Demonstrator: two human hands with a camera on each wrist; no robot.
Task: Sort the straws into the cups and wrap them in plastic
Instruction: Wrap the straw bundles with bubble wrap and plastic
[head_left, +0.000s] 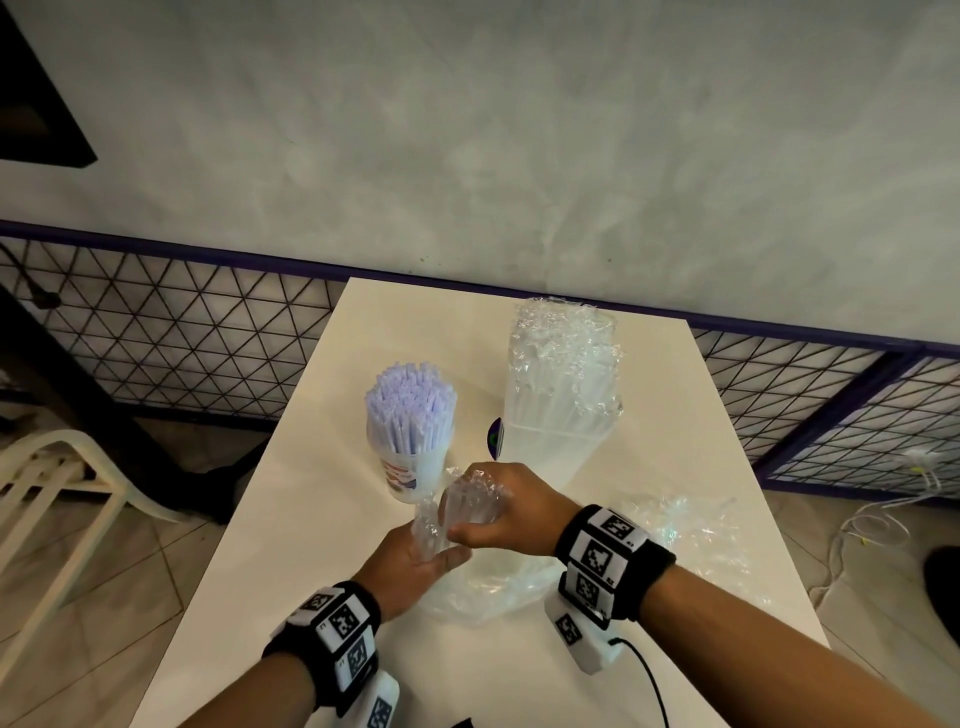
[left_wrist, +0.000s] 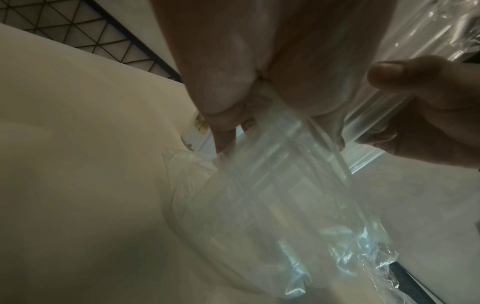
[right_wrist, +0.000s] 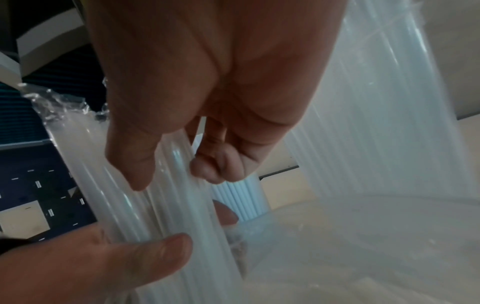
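Over the front middle of the table, both hands hold a bundle of clear straws (head_left: 457, 506) in crinkled plastic wrap. My left hand (head_left: 431, 558) grips its lower end from below, thumb (right_wrist: 155, 253) pressing on the straws (right_wrist: 130, 205). From above, my right hand (head_left: 488, 514) curls thumb and fingers round the upper part (right_wrist: 179, 164). A printed cup of lilac-white straws (head_left: 410, 415) stands behind the hands. Right of it stands a taller clear cup of clear straws (head_left: 561, 389), covered in plastic. The bundle's wrap (left_wrist: 285, 164) trails below my left hand (left_wrist: 228, 123).
A loose clear plastic bag (head_left: 493, 587) lies under the hands, and more crumpled plastic (head_left: 691, 535) sits at the table's right edge. The white table (head_left: 311, 519) is narrow. A wire-mesh fence (head_left: 182, 332) runs behind it, and a white chair (head_left: 57, 499) stands at the left.
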